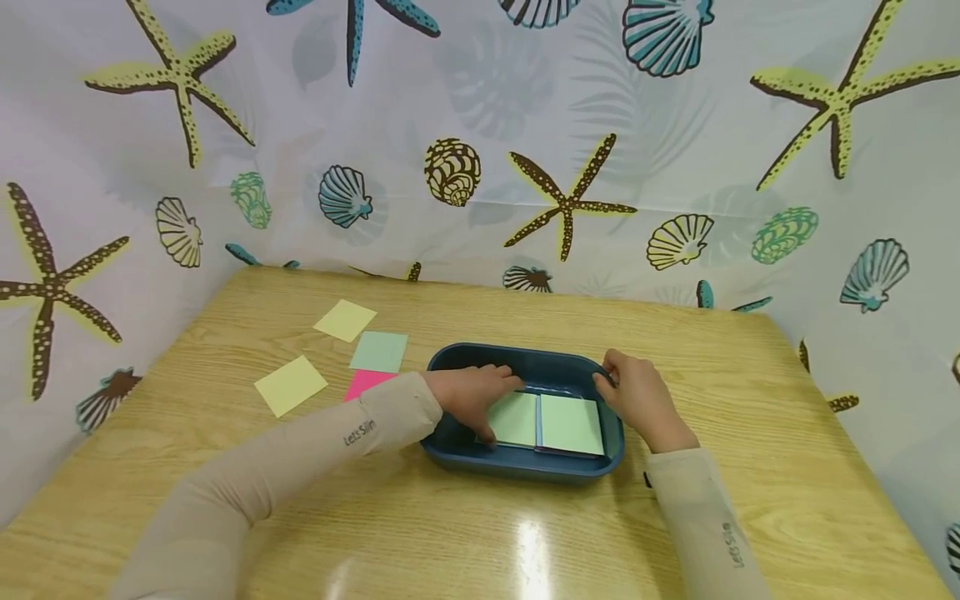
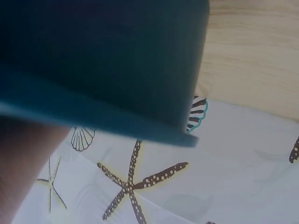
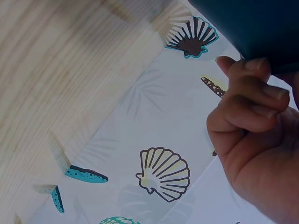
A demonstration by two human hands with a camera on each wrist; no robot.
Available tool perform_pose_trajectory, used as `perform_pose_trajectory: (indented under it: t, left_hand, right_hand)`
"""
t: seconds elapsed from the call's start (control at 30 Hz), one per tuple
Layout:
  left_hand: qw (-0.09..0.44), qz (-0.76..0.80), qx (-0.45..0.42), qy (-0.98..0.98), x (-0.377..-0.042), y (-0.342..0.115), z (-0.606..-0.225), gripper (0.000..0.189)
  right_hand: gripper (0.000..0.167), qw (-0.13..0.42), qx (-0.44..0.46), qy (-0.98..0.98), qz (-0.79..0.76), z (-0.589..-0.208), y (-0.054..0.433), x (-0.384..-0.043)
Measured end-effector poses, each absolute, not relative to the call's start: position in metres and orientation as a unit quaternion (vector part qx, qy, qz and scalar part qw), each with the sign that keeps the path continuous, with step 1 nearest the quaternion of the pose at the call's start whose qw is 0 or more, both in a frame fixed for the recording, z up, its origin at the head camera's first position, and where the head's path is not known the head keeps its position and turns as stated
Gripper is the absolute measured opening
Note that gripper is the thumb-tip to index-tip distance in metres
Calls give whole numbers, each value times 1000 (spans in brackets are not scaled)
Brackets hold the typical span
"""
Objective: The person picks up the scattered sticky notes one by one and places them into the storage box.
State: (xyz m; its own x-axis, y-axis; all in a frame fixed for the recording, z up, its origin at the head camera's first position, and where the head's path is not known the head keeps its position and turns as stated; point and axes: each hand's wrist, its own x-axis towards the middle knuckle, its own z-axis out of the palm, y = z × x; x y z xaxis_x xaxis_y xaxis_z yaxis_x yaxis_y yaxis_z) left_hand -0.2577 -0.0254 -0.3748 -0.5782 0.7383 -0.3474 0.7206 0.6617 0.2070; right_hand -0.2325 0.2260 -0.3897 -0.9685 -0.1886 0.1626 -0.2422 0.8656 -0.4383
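Farthest out to the left of the left hand, a yellow note (image 1: 291, 386) lies flat on the wooden table (image 1: 420, 533), with a second yellow note (image 1: 345, 320) beyond it, up toward the printed cloth (image 1: 405, 117). Nearer to that hand come a mint note (image 1: 379, 351) and, just below it, a pink note (image 1: 367, 382) (partly covered by the left sleeve (image 1: 330, 442)). The left hand (image 1: 474, 398) reaches over the near-left part of a blue bin (image 1: 517, 477), thumb and fingers spread across the left pad (image 1: 513, 418) of pale green notes, the thumb at its near edge and the fingertips by its far edge; whether they press on it I cannot tell. Just right of this pad, between the two hands, the right pad (image 1: 572, 423) lies flat in the bin, its top sheet pale green as well. The right hand (image 1: 637, 396) is at the bin's right end, pinching the rim between thumb and curled fingers, and the right sleeve (image 1: 705, 517) stretches back from it over the table.
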Motion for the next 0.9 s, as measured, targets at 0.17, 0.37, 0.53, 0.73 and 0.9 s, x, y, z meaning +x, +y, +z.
perform_pose_trajectory:
  t: [0.17,0.37,0.53,0.73,0.9]
  left_hand:
    - [192,72,412,888,-257,-37,-366,82]
    - [137,246,382,880,-263,-78,-355,57]
    - [41,377,211,901,-288,-132,-361,31]
    - [-1,344,17,939,-321,-184,-380,35]
    - [7,242,-60,968,-331,-200,-395,31]
  right_hand:
    - [12,62,111,-965,231,-388,227,-232]
    - [12,59,112,-964,234,-388,226,-231]
    - [12,55,113,-964,233,-389,226,-231]
    - [12,63,118,-965,226,-390,228,-231]
    - [12,68,119,-963,231,-391,228,-233]
